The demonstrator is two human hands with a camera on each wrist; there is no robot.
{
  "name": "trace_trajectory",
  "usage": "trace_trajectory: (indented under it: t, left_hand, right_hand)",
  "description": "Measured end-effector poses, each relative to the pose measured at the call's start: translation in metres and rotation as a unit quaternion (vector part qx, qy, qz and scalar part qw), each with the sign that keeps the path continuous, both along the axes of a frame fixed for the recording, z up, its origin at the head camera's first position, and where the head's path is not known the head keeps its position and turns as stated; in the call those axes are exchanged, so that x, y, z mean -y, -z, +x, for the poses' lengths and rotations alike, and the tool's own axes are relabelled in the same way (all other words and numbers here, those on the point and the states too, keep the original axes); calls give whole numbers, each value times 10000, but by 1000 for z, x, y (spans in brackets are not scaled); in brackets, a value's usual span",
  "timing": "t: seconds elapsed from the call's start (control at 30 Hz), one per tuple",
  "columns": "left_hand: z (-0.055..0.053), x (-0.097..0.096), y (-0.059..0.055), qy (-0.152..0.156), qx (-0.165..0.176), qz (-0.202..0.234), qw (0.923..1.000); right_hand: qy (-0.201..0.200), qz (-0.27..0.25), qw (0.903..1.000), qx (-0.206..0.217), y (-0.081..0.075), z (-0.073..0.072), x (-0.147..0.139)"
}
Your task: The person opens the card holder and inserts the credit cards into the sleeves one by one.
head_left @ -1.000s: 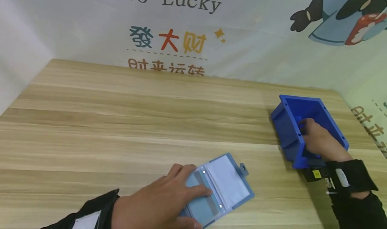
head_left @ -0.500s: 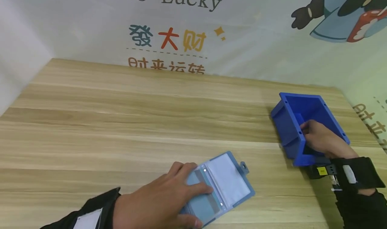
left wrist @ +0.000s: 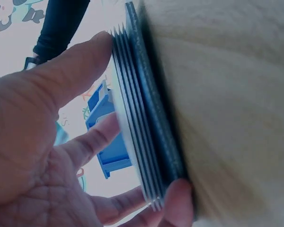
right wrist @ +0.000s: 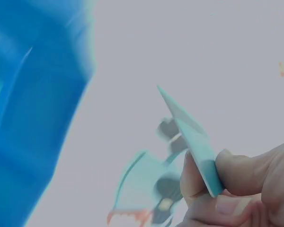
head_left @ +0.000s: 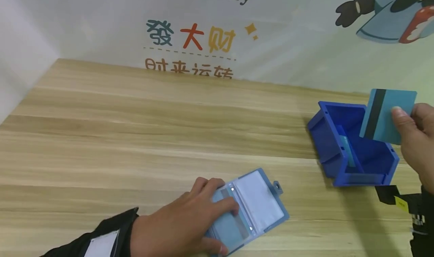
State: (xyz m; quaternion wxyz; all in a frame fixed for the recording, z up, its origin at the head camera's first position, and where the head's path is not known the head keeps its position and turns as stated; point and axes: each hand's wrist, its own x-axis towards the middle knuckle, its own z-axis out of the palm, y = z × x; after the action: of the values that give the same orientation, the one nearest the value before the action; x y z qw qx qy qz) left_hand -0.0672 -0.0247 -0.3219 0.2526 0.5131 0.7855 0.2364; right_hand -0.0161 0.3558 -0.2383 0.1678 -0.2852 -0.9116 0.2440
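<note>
My left hand [head_left: 183, 221] grips a small blue card holder [head_left: 260, 200] lying open on the table, its fingers on the far edge and the thumb at the near edge. Clear sleeves and a snap tab show on the holder. The left wrist view shows its stacked sleeves [left wrist: 135, 118] edge-on, between thumb and fingers. My right hand [head_left: 419, 146] pinches a light blue card [head_left: 390, 112] with a dark stripe, raised over the right side of a blue bin [head_left: 325, 146]. In the right wrist view, the card [right wrist: 194, 137] sits tilted between thumb and fingers.
Inside the bin, a light blue piece, perhaps another card [head_left: 347, 151], leans along the left wall. Behind the wooden table [head_left: 152, 129] hangs a white printed backdrop [head_left: 278, 42]; it also covers the sides.
My right hand has come up out of the bin and moved right, now with the striped card. The left hand stays on the card holder. The head view has tilted slightly.
</note>
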Motion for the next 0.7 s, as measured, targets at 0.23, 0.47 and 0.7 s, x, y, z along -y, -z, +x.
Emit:
trace_trajectory:
  t: [0.23,0.47,0.7]
  left_hand:
    - [1,6,-5,-283,-45,134,9995]
    - [1,3,-10,-301,-45,-143,9994]
    - [3,6,-11,-359,-110,-320,9988]
  right_hand:
    - [-2344,-139,9717,261,16,7,38]
    - [-3880,-952,8948,1996,47,7,93]
    - [-4535,-1965,8323,2511,71,0,128]
